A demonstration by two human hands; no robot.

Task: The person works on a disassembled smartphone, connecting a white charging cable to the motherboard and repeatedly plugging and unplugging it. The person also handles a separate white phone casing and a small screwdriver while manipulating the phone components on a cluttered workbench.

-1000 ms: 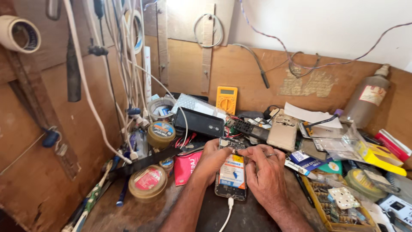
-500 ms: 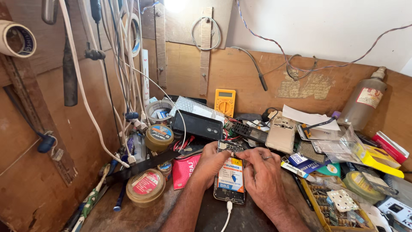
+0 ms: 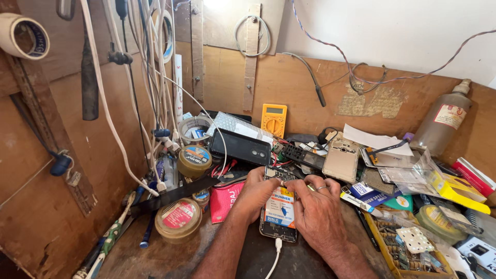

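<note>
Both hands, left hand (image 3: 257, 192) and right hand (image 3: 318, 209), are pinching fingers at the top of the opened phone (image 3: 279, 209) lying on the desk (image 3: 170, 256).

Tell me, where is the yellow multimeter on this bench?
In the head view, the yellow multimeter leans against the wooden back board at centre, just behind the black phone and beyond both hands.

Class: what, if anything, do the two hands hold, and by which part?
Both hands, left hand and right hand, steady the opened phone at its upper end, fingers there.
</note>
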